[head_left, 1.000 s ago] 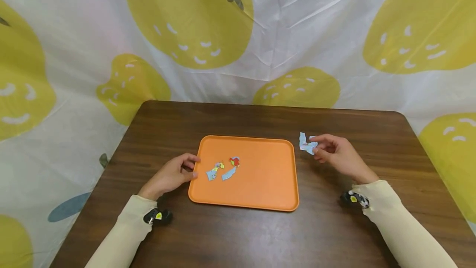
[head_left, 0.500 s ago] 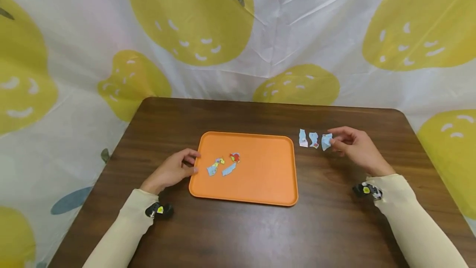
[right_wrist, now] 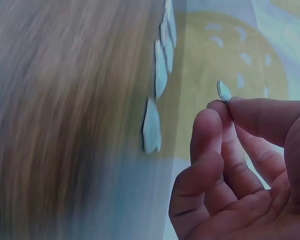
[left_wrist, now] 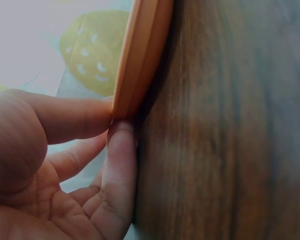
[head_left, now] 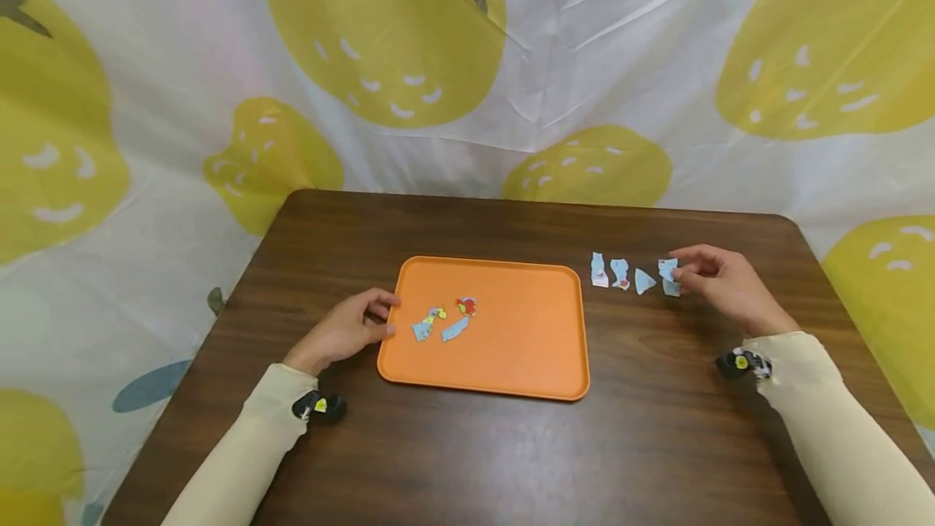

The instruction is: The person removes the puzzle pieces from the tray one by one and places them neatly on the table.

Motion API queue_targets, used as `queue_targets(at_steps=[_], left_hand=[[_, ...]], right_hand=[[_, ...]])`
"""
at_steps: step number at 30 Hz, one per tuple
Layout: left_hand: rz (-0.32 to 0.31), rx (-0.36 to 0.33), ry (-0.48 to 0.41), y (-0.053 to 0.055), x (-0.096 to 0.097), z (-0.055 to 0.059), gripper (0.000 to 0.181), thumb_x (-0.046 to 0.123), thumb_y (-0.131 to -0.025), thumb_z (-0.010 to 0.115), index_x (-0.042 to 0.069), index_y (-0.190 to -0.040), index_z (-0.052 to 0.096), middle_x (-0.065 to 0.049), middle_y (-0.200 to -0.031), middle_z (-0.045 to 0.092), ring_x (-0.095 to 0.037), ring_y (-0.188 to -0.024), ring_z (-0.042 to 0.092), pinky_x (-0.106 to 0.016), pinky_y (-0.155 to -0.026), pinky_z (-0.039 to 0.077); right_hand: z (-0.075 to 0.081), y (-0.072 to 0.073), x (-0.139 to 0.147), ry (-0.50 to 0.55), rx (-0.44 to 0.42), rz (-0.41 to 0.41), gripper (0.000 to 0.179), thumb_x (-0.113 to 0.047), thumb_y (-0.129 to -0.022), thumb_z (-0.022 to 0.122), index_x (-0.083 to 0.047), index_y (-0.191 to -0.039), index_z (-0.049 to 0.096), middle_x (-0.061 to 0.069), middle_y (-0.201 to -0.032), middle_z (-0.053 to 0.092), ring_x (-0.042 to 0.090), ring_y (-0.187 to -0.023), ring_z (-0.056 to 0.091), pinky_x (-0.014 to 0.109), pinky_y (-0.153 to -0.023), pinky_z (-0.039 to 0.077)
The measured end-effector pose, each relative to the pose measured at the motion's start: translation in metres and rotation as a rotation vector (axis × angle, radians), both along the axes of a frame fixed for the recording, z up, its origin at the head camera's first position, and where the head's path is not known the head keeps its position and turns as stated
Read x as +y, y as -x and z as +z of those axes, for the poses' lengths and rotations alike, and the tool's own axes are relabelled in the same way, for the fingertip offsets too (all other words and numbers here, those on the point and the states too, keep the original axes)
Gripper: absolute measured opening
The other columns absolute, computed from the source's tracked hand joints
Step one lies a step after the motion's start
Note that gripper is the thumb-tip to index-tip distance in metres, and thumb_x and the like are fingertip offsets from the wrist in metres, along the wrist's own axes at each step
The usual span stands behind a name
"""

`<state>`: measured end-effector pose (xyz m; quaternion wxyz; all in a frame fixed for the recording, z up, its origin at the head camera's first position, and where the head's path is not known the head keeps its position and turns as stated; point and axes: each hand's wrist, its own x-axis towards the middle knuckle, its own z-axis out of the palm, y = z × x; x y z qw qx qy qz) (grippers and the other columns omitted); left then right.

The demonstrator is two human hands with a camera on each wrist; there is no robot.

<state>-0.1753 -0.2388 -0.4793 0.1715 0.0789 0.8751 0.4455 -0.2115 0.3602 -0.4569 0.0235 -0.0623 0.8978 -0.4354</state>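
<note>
My left hand [head_left: 339, 329] is at the left rim of the orange tray [head_left: 526, 347]. In the left wrist view its thumb and a finger pinch the tray's edge [left_wrist: 142, 55]. To the right of the tray, my right hand [head_left: 723, 282] pinches a small, irregular light-blue picture piece [right_wrist: 223, 91] between thumb and fingertip. It is raised off the table in the right wrist view. Below it lies another blue piece [head_left: 671, 289]. Left of that, a triangular piece [head_left: 644, 281], a curved piece [head_left: 619, 273] with a red spot and a tall piece [head_left: 598, 269] form a row.
On the tray's left half lie a blue and yellow picture piece [head_left: 427, 325], a red one [head_left: 467, 306] and a blue strip [head_left: 454, 329]. The dark wooden table [head_left: 482, 461] ends at a white cloth with yellow fruit prints [head_left: 588, 165].
My right hand has moved to the right along the row, and pieces formerly bunched at its fingers now lie spread apart on the table. My left hand has stayed at the tray's rim.
</note>
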Motion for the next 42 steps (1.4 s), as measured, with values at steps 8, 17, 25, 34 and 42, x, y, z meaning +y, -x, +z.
queue_targets(at_steps=[8,17,25,34,42], left_hand=[[0.004,-0.001,-0.008,0.001,-0.001,0.000,0.041,0.011,-0.098,0.075,0.014,-0.138,0.065,-0.014,-0.121,0.064,-0.024,-0.091,0.062,-0.035,-0.080,0.053],[-0.008,0.009,-0.011,0.000,-0.001,-0.001,0.041,0.012,-0.098,0.075,0.014,-0.138,0.065,-0.015,-0.122,0.064,-0.023,-0.092,0.063,-0.036,-0.081,0.053],[-0.006,0.016,-0.004,0.000,-0.001,-0.001,0.041,0.012,-0.098,0.075,0.014,-0.138,0.065,-0.014,-0.121,0.064,-0.023,-0.091,0.063,-0.036,-0.080,0.053],[-0.017,0.015,0.002,0.002,-0.001,-0.001,0.041,0.012,-0.098,0.075,0.015,-0.138,0.065,-0.014,-0.122,0.065,-0.023,-0.092,0.063,-0.036,-0.080,0.053],[-0.013,0.016,-0.006,0.001,-0.001,-0.001,0.041,0.012,-0.098,0.075,0.015,-0.138,0.065,-0.014,-0.123,0.064,-0.023,-0.092,0.063,-0.036,-0.081,0.053]], right_hand=[[-0.005,0.005,0.029,-0.130,-0.003,-0.030,0.041,-0.021,-0.102,0.072,0.000,-0.136,0.064,0.009,-0.093,0.077,0.009,-0.073,0.067,0.024,-0.066,0.052],[-0.007,0.001,0.047,-0.165,-0.086,-0.034,0.042,-0.022,-0.101,0.073,0.002,-0.134,0.064,0.006,-0.091,0.079,0.010,-0.071,0.064,0.026,-0.066,0.048],[-0.011,0.002,0.054,-0.220,-0.126,0.004,0.041,-0.024,-0.102,0.073,0.002,-0.133,0.066,0.011,-0.099,0.080,0.008,-0.072,0.065,0.026,-0.065,0.050],[-0.019,0.001,0.058,-0.274,-0.063,-0.022,0.049,-0.028,-0.100,0.076,0.001,-0.139,0.065,0.006,-0.088,0.077,0.007,-0.068,0.062,0.024,-0.064,0.045],[-0.015,0.001,0.052,-0.230,-0.041,-0.050,0.047,-0.028,-0.100,0.076,0.001,-0.135,0.065,0.008,-0.088,0.075,0.008,-0.068,0.061,0.025,-0.061,0.044]])
